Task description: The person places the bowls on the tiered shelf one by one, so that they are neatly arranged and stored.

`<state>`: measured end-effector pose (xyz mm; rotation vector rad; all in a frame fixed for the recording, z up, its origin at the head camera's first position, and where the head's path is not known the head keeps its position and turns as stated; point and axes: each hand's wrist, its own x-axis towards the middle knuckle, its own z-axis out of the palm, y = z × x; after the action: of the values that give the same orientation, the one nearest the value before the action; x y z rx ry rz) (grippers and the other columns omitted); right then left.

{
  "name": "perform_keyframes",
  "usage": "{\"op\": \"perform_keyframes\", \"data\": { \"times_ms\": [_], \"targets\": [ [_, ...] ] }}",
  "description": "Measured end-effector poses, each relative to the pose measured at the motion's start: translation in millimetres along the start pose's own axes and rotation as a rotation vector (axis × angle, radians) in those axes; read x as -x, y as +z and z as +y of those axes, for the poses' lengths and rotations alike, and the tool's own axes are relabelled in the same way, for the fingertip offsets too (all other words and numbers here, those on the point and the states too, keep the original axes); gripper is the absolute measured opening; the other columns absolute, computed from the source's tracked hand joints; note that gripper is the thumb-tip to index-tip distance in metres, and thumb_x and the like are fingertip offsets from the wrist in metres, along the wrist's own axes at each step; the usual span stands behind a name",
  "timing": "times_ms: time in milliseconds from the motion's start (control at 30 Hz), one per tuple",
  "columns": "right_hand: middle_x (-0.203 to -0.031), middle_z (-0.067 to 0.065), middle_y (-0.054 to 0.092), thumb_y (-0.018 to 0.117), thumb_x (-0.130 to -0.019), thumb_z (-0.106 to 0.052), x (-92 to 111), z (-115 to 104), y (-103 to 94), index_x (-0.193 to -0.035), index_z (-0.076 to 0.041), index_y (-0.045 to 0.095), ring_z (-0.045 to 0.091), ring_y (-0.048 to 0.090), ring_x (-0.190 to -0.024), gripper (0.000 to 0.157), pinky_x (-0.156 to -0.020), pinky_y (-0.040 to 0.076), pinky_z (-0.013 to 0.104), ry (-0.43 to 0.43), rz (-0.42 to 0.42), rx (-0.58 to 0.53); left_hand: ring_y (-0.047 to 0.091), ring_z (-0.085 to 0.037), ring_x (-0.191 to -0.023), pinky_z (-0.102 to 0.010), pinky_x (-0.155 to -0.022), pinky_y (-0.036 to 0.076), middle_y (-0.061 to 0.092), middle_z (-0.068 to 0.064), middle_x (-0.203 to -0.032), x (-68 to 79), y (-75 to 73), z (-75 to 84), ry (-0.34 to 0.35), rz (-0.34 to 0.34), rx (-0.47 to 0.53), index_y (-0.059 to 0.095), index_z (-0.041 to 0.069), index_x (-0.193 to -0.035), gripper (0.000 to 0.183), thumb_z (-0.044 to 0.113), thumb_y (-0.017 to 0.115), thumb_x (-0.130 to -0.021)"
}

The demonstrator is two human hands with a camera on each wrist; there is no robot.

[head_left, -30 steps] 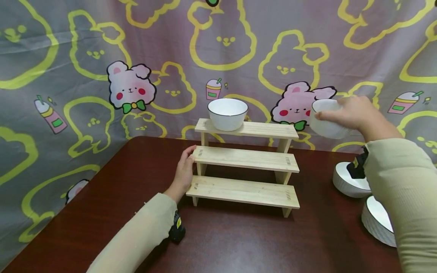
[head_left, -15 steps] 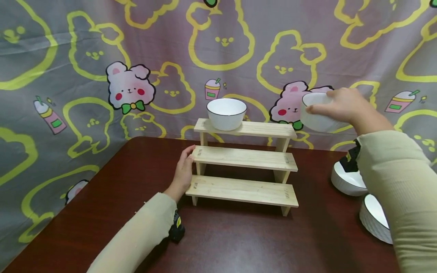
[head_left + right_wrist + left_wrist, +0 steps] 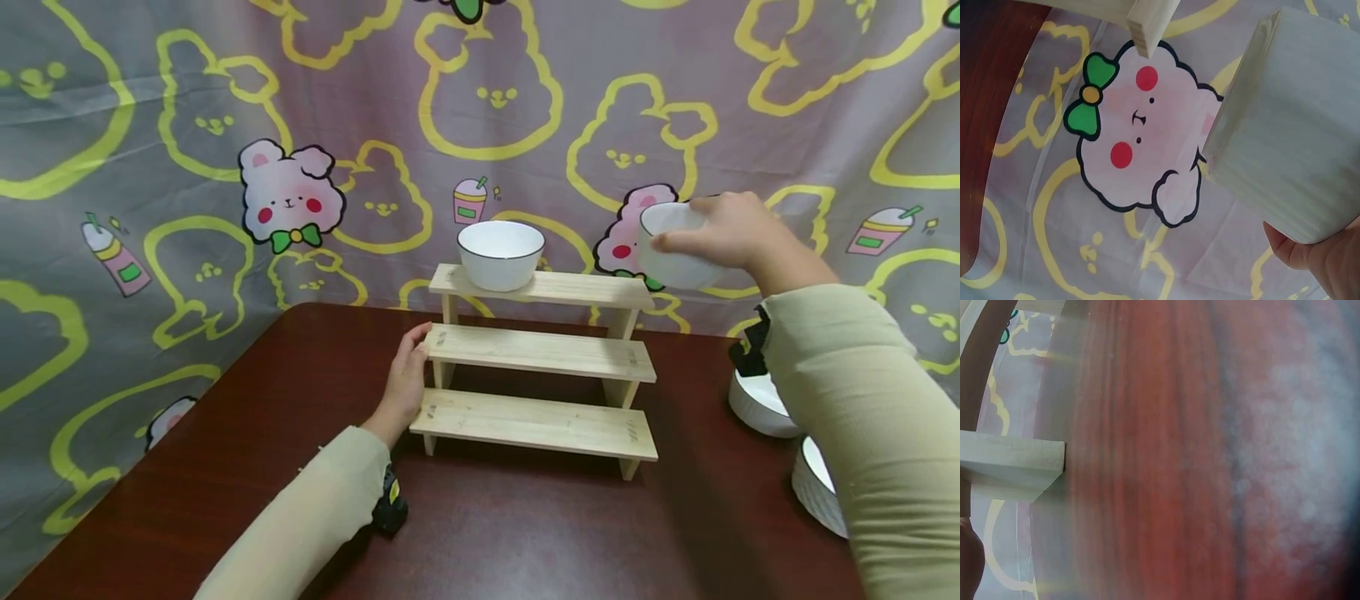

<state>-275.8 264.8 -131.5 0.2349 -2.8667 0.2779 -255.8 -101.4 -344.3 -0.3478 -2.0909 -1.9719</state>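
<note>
My right hand [image 3: 731, 229] grips a white bowl [image 3: 670, 254] by its rim, thumb on the near side, raised beyond the right end of a three-tier wooden stand [image 3: 540, 350]. In the right wrist view the ridged side of this bowl [image 3: 1291, 125] fills the right part, fingertips at its lower edge. My left hand [image 3: 403, 383] holds the left end of the stand's middle tier. Another white bowl [image 3: 501, 262], dark-rimmed, sits upright on the left part of the top tier. The lower two tiers are bare.
On the dark red-brown table [image 3: 517, 533], two more white bowls stand at the right, one farther bowl [image 3: 761, 408] and one nearer bowl [image 3: 817, 492], partly hidden by the right sleeve. A cartoon-printed curtain [image 3: 375, 100] hangs close behind the table.
My right hand has carried its bowl leftward and slightly up, closer to the stand's top tier. The left hand, the stand and the bowl on it keep their places.
</note>
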Motion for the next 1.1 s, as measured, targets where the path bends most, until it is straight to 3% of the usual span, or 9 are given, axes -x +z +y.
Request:
{"op": "perform_keyframes", "data": {
  "times_ms": [200,433,800,900,1100],
  "targets": [
    [-0.096,0.03,0.059,0.057,-0.077,-0.053,-5.1,-9.3,5.4,-0.115,0.007,0.056,0.039,0.049,-0.086,0.071,-0.06,0.038,0.038,-0.054,0.026,-0.008,0.037,-0.033,-0.125,-0.049,-0.104,0.027,0.038,-0.02,-0.141,-8.5,-2.2,-18.8,0.009,-0.004,-0.01,0.036,0.003,-0.138,0.041,0.008,0.027,-0.098],
    [-0.107,0.033,0.055,0.056,-0.078,-0.054,-12.6,-24.6,15.8,-0.128,0.006,0.049,0.043,0.047,-0.092,0.078,-0.06,0.043,0.042,-0.063,-0.023,-0.018,0.039,-0.029,-0.125,-0.046,-0.102,0.029,0.042,-0.014,-0.14,-10.4,-2.4,-31.8,0.015,0.033,-0.056,0.039,0.009,-0.137,0.041,0.015,0.028,-0.099],
    [-0.096,0.024,0.058,0.061,-0.075,-0.048,-20.2,-40.3,30.9,-0.117,0.005,0.056,0.036,0.052,-0.084,0.068,-0.064,0.043,0.04,-0.129,0.008,-0.074,0.039,-0.03,-0.126,-0.047,-0.103,0.029,0.042,-0.014,-0.14,-12.7,-3.2,-30.1,0.043,0.036,-0.08,0.039,0.01,-0.137,0.04,0.016,0.029,-0.098],
    [-0.093,0.022,0.058,0.062,-0.074,-0.049,-23.0,-43.1,35.5,-0.114,0.003,0.058,0.034,0.053,-0.081,0.065,-0.06,0.043,0.038,-0.127,0.001,-0.083,0.039,-0.031,-0.125,-0.047,-0.102,0.029,0.042,-0.016,-0.139,-9.7,-3.6,-20.5,0.04,0.033,-0.082,0.039,0.007,-0.137,0.04,0.013,0.029,-0.098],
    [-0.105,0.027,0.059,0.062,-0.075,-0.048,-27.0,-49.2,46.5,-0.125,0.007,0.051,0.035,0.054,-0.087,0.075,-0.067,0.046,0.042,-0.126,-0.032,-0.107,0.037,-0.033,-0.126,-0.048,-0.103,0.028,0.042,-0.019,-0.139,-3.1,-2.9,-9.6,0.025,0.03,-0.095,0.039,0.004,-0.136,0.04,0.011,0.028,-0.098]
  ]
}}
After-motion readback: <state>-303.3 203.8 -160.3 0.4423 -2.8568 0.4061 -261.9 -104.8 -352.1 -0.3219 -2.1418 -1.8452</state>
